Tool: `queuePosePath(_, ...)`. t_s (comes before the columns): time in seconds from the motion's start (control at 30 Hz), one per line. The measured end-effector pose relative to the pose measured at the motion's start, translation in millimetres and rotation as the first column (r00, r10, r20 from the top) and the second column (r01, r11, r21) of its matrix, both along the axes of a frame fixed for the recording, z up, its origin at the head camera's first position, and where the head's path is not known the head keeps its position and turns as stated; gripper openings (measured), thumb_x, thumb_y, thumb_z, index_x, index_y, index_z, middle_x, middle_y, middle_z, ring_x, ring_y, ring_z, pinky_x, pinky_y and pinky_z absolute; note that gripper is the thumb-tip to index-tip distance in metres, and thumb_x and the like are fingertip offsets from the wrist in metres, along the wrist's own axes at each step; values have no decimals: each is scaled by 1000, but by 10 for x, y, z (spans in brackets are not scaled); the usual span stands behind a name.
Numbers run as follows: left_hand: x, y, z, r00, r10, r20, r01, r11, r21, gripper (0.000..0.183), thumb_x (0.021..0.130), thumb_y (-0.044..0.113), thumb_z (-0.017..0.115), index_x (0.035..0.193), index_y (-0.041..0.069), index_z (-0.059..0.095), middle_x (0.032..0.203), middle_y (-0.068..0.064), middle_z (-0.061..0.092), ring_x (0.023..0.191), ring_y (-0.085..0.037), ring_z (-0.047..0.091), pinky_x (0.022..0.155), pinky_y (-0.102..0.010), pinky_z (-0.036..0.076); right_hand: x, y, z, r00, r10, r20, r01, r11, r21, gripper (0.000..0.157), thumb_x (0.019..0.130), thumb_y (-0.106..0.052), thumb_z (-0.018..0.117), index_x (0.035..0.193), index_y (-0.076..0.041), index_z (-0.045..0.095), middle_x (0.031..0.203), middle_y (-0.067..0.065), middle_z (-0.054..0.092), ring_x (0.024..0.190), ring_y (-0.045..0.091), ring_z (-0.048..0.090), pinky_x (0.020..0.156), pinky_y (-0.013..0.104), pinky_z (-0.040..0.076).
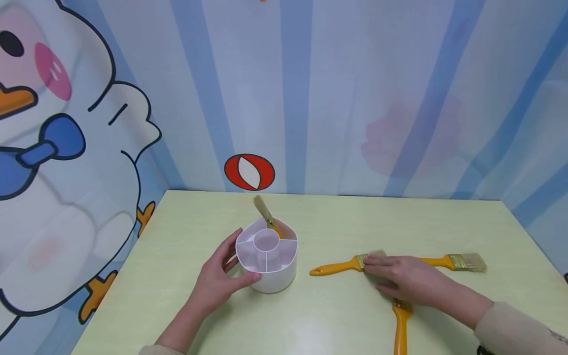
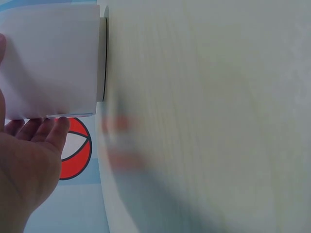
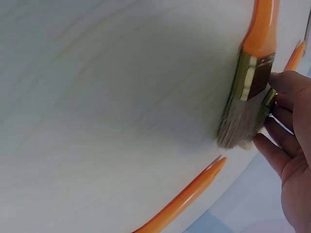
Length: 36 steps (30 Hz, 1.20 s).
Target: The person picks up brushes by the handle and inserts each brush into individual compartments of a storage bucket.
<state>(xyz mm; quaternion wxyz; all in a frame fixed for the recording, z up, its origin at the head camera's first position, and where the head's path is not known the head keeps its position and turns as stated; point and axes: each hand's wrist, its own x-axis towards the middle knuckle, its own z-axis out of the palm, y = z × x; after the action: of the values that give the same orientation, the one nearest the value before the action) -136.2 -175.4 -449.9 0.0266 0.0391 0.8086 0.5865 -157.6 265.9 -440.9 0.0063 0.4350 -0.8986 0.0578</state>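
A white round divided holder [image 1: 275,281] stands on the table with a central tube and several compartments. My left hand [image 1: 217,278] holds it from the left, thumb at the front wall and fingers around the side. One paintbrush [image 1: 265,212] leans bristles-up in its back compartment. To the right, my right hand [image 1: 406,278] reaches over a second paintbrush [image 1: 335,268], fingertips touching around its ferrule and bristles. That brush lies with its orange handle pointing left. In the right wrist view, the fingers [image 3: 286,141] look fairly straight, partly behind a nearer brush [image 3: 257,73].
Another paintbrush [image 1: 466,262] lies to the right, bristles pointing right, its handle partly behind my right hand. Nearer me, a brush handle [image 1: 401,328] points toward the front; its bristles are hidden under the hand. A patterned curtain [image 1: 328,98] rises behind the pale table [image 1: 199,212].
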Motion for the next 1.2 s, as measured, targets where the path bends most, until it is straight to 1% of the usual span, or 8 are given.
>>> queuePosePath(0.1, -2, -2, 4, 1000, 0, 2, 0, 1000, 3, 104, 81, 23, 97, 166, 23, 38, 167, -3, 44, 154, -30, 43, 119, -42, 46, -49, 38, -21, 998, 45, -48, -47, 999, -25, 50, 91, -18, 86, 139, -8, 72, 142, 11, 69, 122, 31, 71, 90, 46, 66)
queuePosePath(0.2, -1, -4, 10, 1000, 2, 5, -2, 1000, -2, 105, 81, 24, 97, 166, 23, 37, 167, -3, 44, 154, -30, 43, 119, -42, 46, -57, 35, -35, 997, 28, -73, -32, 998, -50, 52, 94, -24, 84, 141, -7, 70, 145, 12, 67, 125, 32, 70, 91, 47, 65)
queuePosePath(0.4, 11, -6, 8, 1000, 5, -2, -5, 1000, -1, 105, 80, 26, 98, 166, 22, 38, 167, -2, 44, 154, -30, 43, 119, -43, 46, 28, -165, 49, 987, -162, -13, 162, 987, -11, 59, 102, -40, 73, 146, -3, 64, 151, 19, 61, 135, 41, 62, 106, 57, 57)
queuePosePath(0.53, 11, -11, -4, 1000, -1, -11, 1, 1000, 12, 105, 80, 27, 98, 166, 23, 38, 167, -2, 45, 154, -30, 43, 119, -42, 46, 94, -367, 132, 945, -308, 113, 304, 951, 49, 74, 101, -53, 70, 150, 0, 59, 156, 23, 55, 141, 46, 55, 113, 62, 50)
queuePosePath(0.67, 7, -8, -9, 1000, -8, -13, 9, 1000, 19, 105, 80, 27, 98, 166, 24, 38, 167, -2, 44, 155, -30, 42, 119, -41, 45, 159, -493, 162, 902, -375, 214, 366, 927, 81, 90, 96, -63, 70, 155, 2, 51, 161, 24, 48, 146, 48, 48, 114, 64, 48)
queuePosePath(0.8, 11, -14, -5, 1000, -2, -18, 2, 1000, 23, 104, 80, 26, 98, 166, 23, 39, 167, -2, 45, 154, -29, 43, 119, -41, 45, 178, -536, 116, 904, -367, 218, 361, 930, 68, 92, 95, -62, 73, 156, 3, 49, 163, 25, 44, 150, 47, 44, 117, 64, 45)
queuePosePath(1.0, 12, -6, -11, 1000, -6, -21, 7, 1000, 22, 104, 80, 27, 98, 165, 24, 39, 167, -2, 45, 154, -29, 43, 119, -41, 46, 161, -518, 30, 908, -364, 205, 362, 931, 51, 85, 100, -57, 70, 154, 5, 51, 162, 25, 46, 150, 46, 44, 117, 63, 46)
queuePosePath(1.2, 9, 5, -12, 1000, -6, -22, 6, 1000, 23, 105, 80, 27, 98, 166, 22, 38, 167, -2, 45, 154, -30, 43, 119, -41, 45, 65, -382, -6, 934, -310, 178, 314, 949, 5, 74, 100, -51, 72, 152, 0, 57, 160, 20, 52, 147, 42, 50, 114, 61, 50)
